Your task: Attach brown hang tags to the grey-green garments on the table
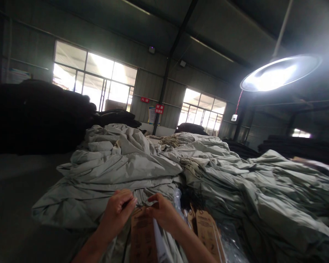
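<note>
A brown cardboard hang tag (142, 237) with dark print lies upright in front of me, its dark string loop at the top. Just left of the tag's top, my left hand (120, 206) is closed, thumb against curled fingers; what it pinches is too small to make out. My right hand (163, 212) is closed with its fingertips at the tag's upper right corner. Under its wrist is a strip of white material (159, 239). Grey fabric (109, 173) is heaped behind both hands.
More brown tags (207, 233) with dark strings and clear plastic (231, 241) lie to the right. Pale grey-green fabric (279, 204) is piled at the right. Dark stacked material (38, 117) stands at the left. A bright lamp (279, 75) hangs at the upper right.
</note>
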{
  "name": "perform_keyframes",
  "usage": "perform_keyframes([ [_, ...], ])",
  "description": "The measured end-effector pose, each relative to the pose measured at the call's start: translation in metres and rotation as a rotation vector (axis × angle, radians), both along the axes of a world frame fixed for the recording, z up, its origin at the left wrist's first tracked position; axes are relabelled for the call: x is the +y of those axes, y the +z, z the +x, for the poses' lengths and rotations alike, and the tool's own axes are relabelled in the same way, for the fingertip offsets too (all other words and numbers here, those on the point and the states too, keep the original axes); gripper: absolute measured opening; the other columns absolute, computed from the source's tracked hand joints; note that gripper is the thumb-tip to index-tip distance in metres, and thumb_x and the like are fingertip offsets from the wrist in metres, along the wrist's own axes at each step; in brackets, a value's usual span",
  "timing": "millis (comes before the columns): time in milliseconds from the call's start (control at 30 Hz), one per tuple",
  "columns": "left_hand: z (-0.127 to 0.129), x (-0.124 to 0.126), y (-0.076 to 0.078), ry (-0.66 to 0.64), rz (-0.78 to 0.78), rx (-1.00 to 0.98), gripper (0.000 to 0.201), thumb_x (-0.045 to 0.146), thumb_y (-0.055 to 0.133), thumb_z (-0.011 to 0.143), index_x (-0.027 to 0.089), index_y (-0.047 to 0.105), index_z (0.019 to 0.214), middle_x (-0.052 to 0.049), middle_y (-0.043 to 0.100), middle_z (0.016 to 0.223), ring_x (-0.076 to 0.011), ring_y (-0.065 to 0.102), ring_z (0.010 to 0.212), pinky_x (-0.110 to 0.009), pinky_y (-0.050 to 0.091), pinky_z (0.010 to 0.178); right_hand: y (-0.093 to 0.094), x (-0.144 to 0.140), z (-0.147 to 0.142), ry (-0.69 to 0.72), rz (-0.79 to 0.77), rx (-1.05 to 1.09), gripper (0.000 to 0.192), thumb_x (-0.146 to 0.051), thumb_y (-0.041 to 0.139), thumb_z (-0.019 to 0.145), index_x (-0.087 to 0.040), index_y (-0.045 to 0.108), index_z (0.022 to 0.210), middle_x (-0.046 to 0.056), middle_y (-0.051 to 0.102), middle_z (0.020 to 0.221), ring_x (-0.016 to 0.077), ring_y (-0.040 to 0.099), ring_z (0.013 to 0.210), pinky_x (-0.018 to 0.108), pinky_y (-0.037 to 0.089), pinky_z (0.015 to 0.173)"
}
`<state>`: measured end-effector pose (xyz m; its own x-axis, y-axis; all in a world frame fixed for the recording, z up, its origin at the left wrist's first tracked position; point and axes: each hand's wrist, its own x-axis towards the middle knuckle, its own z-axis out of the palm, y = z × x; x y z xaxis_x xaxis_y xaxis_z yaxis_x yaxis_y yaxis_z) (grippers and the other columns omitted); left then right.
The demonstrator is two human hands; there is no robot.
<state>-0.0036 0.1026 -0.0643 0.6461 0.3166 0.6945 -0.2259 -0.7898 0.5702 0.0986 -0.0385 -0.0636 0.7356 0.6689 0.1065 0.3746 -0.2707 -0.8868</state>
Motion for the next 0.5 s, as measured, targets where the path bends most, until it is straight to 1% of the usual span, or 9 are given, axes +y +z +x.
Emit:
perform_keyframes([
  [33, 0.001, 0.0, -0.001, -0.013, 0.009, -0.017, 0.035, 0.036, 0.039, 0.079, 0.02, 0.034, 0.048, 0.003, 0.04, 0.05, -0.0127, 0.043, 0.054, -0.025, 0.034, 0.06, 0.001, 0.003, -0.002, -0.004, 0.054, 0.1, 0.028, -0.018, 0.062, 0.059, -0.017, 0.053, 0.086, -0.006, 0.05, 0.058, 0.0095, 0.044, 0.053, 0.023, 0.031, 0.053],
  [100, 0.003, 0.001, -0.004, -0.051, 0.016, -0.049, 0.035, 0.035, 0.043, 0.08, 0.02, 0.038, 0.049, 0.002, 0.043, 0.052, -0.0133, 0.045, 0.057, -0.025, 0.036, 0.061, 0.005, 0.008, -0.007, 0.049, 0.181, 0.262, 0.035, -0.018, 0.064, 0.054, -0.018, 0.052, 0.086, -0.008, 0.051, 0.057, 0.0084, 0.044, 0.05, 0.022, 0.029, 0.052],
  [167, 0.004, 0.001, -0.005, -0.119, -0.018, -0.073, 0.033, 0.036, 0.045, 0.08, 0.02, 0.045, 0.052, 0.001, 0.049, 0.058, -0.0143, 0.048, 0.063, -0.025, 0.039, 0.064, 0.014, 0.01, -0.012, 0.113, 0.271, 0.354, 0.037, -0.02, 0.067, 0.05, -0.018, 0.053, 0.085, -0.007, 0.053, 0.055, 0.0085, 0.044, 0.049, 0.022, 0.029, 0.052],
  [200, 0.005, 0.001, -0.006, -0.171, -0.06, -0.081, 0.032, 0.038, 0.046, 0.081, 0.019, 0.049, 0.055, 0.0, 0.053, 0.063, -0.0151, 0.05, 0.067, -0.025, 0.04, 0.067, 0.02, 0.009, -0.014, 0.144, 0.297, 0.372, 0.037, -0.02, 0.067, 0.049, -0.018, 0.055, 0.083, -0.007, 0.055, 0.054, 0.0087, 0.045, 0.049, 0.022, 0.029, 0.052],
  [267, 0.005, 0.0, -0.007, -0.296, -0.206, -0.089, 0.032, 0.043, 0.046, 0.082, 0.019, 0.055, 0.063, -0.002, 0.06, 0.074, -0.0169, 0.055, 0.076, -0.026, 0.043, 0.072, 0.031, 0.006, -0.017, 0.187, 0.33, 0.399, 0.03, -0.021, 0.066, 0.049, -0.016, 0.059, 0.078, -0.005, 0.057, 0.054, 0.0089, 0.046, 0.05, 0.022, 0.03, 0.053],
  [333, 0.003, -0.003, -0.007, -0.397, -0.423, -0.081, 0.036, 0.051, 0.045, 0.081, 0.019, 0.059, 0.07, -0.004, 0.064, 0.081, -0.0193, 0.058, 0.083, -0.028, 0.045, 0.076, 0.039, 0.003, -0.018, 0.238, 0.355, 0.463, 0.022, -0.022, 0.064, 0.051, -0.015, 0.064, 0.073, -0.002, 0.059, 0.058, 0.0093, 0.049, 0.052, 0.023, 0.034, 0.056],
  [367, 0.002, -0.004, -0.007, -0.425, -0.541, -0.075, 0.039, 0.054, 0.045, 0.08, 0.019, 0.06, 0.074, -0.004, 0.066, 0.084, -0.0204, 0.059, 0.085, -0.028, 0.046, 0.076, 0.042, 0.001, -0.018, 0.275, 0.369, 0.503, 0.022, -0.022, 0.064, 0.052, -0.014, 0.065, 0.072, 0.0, 0.061, 0.062, 0.0099, 0.051, 0.055, 0.024, 0.036, 0.058],
  [433, 0.001, -0.007, -0.006, -0.471, -0.758, -0.061, 0.045, 0.06, 0.047, 0.076, 0.02, 0.062, 0.086, -0.006, 0.069, 0.091, -0.0228, 0.062, 0.088, -0.031, 0.047, 0.077, 0.043, 0.0, -0.018, 0.356, 0.39, 0.556, 0.026, -0.02, 0.066, 0.05, -0.013, 0.066, 0.075, 0.002, 0.065, 0.071, 0.0114, 0.056, 0.061, 0.024, 0.039, 0.062],
  [500, 0.002, -0.009, -0.006, -0.531, -0.914, -0.042, 0.054, 0.064, 0.051, 0.071, 0.02, 0.058, 0.101, -0.008, 0.07, 0.094, -0.025, 0.064, 0.087, -0.034, 0.049, 0.075, 0.04, 0.002, -0.016, 0.374, 0.39, 0.521, 0.036, -0.018, 0.073, 0.046, -0.013, 0.065, 0.08, 0.003, 0.066, 0.074, 0.012, 0.058, 0.064, 0.024, 0.041, 0.064],
])
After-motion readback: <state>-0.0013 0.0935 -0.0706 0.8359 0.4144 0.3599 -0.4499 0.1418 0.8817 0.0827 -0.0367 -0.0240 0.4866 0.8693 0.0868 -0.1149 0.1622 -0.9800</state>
